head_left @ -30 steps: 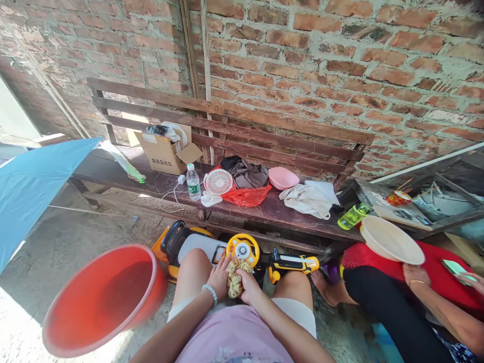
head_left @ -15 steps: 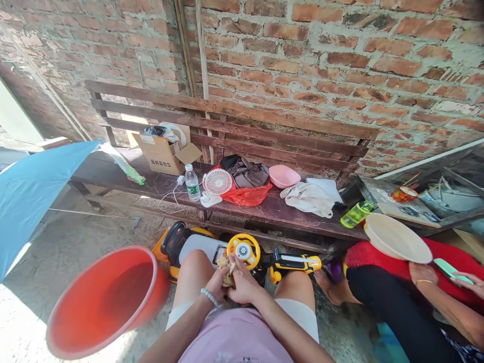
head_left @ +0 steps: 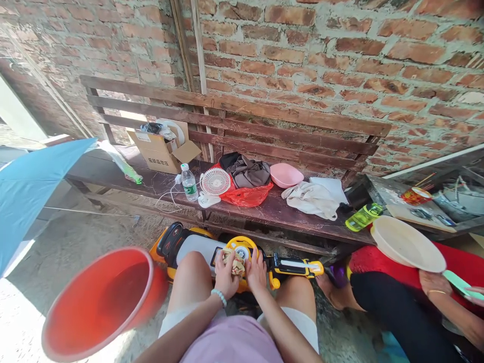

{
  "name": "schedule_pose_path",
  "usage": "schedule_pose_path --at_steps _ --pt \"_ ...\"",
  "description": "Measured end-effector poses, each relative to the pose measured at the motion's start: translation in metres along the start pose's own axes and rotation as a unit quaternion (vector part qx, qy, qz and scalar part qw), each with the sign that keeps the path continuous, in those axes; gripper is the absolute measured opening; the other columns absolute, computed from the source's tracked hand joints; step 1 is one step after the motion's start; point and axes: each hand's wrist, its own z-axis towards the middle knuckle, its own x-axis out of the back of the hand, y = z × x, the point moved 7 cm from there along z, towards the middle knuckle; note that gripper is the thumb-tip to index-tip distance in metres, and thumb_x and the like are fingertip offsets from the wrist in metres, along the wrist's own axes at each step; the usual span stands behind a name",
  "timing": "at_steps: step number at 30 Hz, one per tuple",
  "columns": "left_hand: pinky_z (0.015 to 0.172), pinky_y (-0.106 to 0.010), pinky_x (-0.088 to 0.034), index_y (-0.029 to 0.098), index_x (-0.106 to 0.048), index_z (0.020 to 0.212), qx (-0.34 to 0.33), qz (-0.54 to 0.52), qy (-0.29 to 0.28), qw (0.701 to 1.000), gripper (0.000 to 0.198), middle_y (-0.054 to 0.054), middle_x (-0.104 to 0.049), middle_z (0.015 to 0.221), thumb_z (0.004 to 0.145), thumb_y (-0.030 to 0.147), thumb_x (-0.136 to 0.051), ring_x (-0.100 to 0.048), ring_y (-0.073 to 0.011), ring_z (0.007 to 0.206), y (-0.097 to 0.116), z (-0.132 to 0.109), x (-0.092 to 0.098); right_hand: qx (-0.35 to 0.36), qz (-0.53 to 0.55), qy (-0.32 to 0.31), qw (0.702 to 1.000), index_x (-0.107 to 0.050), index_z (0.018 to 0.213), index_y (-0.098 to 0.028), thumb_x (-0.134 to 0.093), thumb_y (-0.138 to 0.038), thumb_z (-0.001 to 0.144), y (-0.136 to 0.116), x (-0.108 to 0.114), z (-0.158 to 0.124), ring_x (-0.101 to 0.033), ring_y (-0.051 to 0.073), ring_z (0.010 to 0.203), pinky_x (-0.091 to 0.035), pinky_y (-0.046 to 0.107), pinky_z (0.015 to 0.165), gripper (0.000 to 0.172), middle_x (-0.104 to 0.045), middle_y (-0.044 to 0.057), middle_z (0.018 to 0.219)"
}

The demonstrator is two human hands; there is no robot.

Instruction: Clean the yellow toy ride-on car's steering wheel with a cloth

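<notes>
By the front edge of the long brown wooden bench [head_left: 280,213], I see a clear cylindrical plastic bottle [head_left: 189,184] left of a round white plastic fan [head_left: 215,181] (rounded pink plastic bowl [head_left: 286,176] farther right).

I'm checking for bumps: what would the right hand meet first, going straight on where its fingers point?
Likely the yellow steering wheel; the right hand overlaps its edge in view, though the depth between them is unclear.

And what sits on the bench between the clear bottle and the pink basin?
The head view shows a white fan, then dark cloth and a red plastic bag.
</notes>
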Motion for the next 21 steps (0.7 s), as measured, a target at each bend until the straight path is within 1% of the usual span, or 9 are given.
schedule_pose_path --at_steps 1,2,7,9,11,13,16,19,21 --pt "0.128 -0.055 -0.021 0.019 -0.050 0.150 -0.001 0.031 -0.004 0.999 0.082 -0.014 -0.021 0.168 0.068 0.015 -0.060 -0.014 -0.0361 0.159 0.002 0.001 -0.005 0.004 0.000 0.010 1.000 -0.026 0.165 -0.015 -0.027 -0.035 0.107 0.000 -0.004 -0.001 -0.034 0.029 0.153 -0.030 0.049 0.122 0.061 -0.033 0.020 0.166" --pt "0.128 -0.054 -0.022 0.018 -0.049 0.151 0.007 0.045 -0.002 0.999 0.083 -0.014 -0.020 0.168 0.068 0.014 -0.059 -0.015 -0.0358 0.159 0.001 0.002 -0.007 0.006 -0.001 0.018 1.000 -0.026 0.164 -0.015 -0.027 -0.036 0.106 0.000 -0.007 -0.002 -0.034 0.029 0.153 -0.029 0.049 0.123 0.061 -0.034 0.020 0.166" --pt "0.128 -0.048 -0.027 0.020 -0.048 0.150 0.027 0.018 0.023 0.999 0.084 -0.013 -0.025 0.163 0.068 0.010 -0.057 -0.024 -0.0312 0.157 -0.008 0.012 -0.003 0.001 0.003 0.033 0.999 -0.027 0.164 -0.013 -0.032 -0.031 0.104 0.002 -0.012 -0.002 -0.035 0.031 0.152 -0.028 0.051 0.123 0.062 -0.036 0.023 0.163" --pt "0.127 -0.048 -0.029 0.018 -0.043 0.152 0.033 -0.012 0.027 0.999 0.085 -0.016 -0.029 0.160 0.068 0.010 -0.056 -0.031 -0.0308 0.154 -0.011 0.015 -0.001 0.001 0.005 0.037 0.999 -0.026 0.164 -0.013 -0.032 -0.030 0.103 0.002 -0.014 0.000 -0.037 0.031 0.151 -0.028 0.051 0.123 0.063 -0.037 0.023 0.163" --pt "0.125 -0.050 -0.033 0.015 -0.038 0.154 0.053 -0.050 0.027 0.997 0.083 -0.018 -0.038 0.153 0.072 0.011 -0.055 -0.042 -0.0306 0.146 -0.014 0.022 0.002 -0.001 0.005 0.041 0.999 -0.026 0.164 -0.014 -0.032 -0.030 0.103 0.003 -0.016 0.001 -0.039 0.031 0.149 -0.030 0.051 0.122 0.063 -0.039 0.022 0.161" --pt "0.121 -0.051 -0.037 0.014 -0.039 0.151 0.094 -0.097 0.025 0.991 0.076 -0.018 -0.049 0.144 0.077 0.014 -0.054 -0.050 -0.0302 0.138 -0.017 0.031 0.005 -0.006 0.006 0.047 0.999 -0.027 0.163 -0.015 -0.034 -0.031 0.103 0.002 -0.017 0.001 -0.043 0.031 0.147 -0.031 0.050 0.121 0.063 -0.042 0.022 0.159" --pt "0.117 -0.048 -0.040 0.016 -0.052 0.138 0.142 -0.154 0.023 0.978 0.056 -0.014 -0.063 0.128 0.082 0.017 -0.056 -0.057 -0.0287 0.129 -0.020 0.046 0.013 -0.016 0.006 0.046 0.999 -0.029 0.162 -0.012 -0.033 -0.033 0.103 0.000 -0.015 0.000 -0.045 0.032 0.145 -0.033 0.050 0.120 0.063 -0.042 0.024 0.158" --pt "0.110 -0.043 -0.047 0.020 -0.060 0.124 0.148 -0.187 0.033 0.971 0.036 -0.009 -0.068 0.116 0.088 0.024 -0.061 -0.063 -0.0249 0.117 -0.021 0.050 0.027 -0.023 0.000 0.033 0.999 -0.029 0.162 -0.009 -0.032 -0.033 0.104 -0.002 -0.011 -0.002 -0.043 0.033 0.146 -0.033 0.049 0.120 0.063 -0.039 0.026 0.160" --pt "0.103 -0.042 -0.052 0.020 -0.063 0.120 0.147 -0.215 0.050 0.964 0.031 -0.007 -0.068 0.118 0.092 0.033 -0.064 -0.064 -0.0232 0.111 -0.025 0.044 0.038 -0.019 -0.008 0.021 1.000 -0.029 0.162 -0.009 -0.033 -0.033 0.104 -0.003 -0.007 -0.003 -0.043 0.032 0.147 -0.034 0.047 0.120 0.063 -0.038 0.026 0.160"
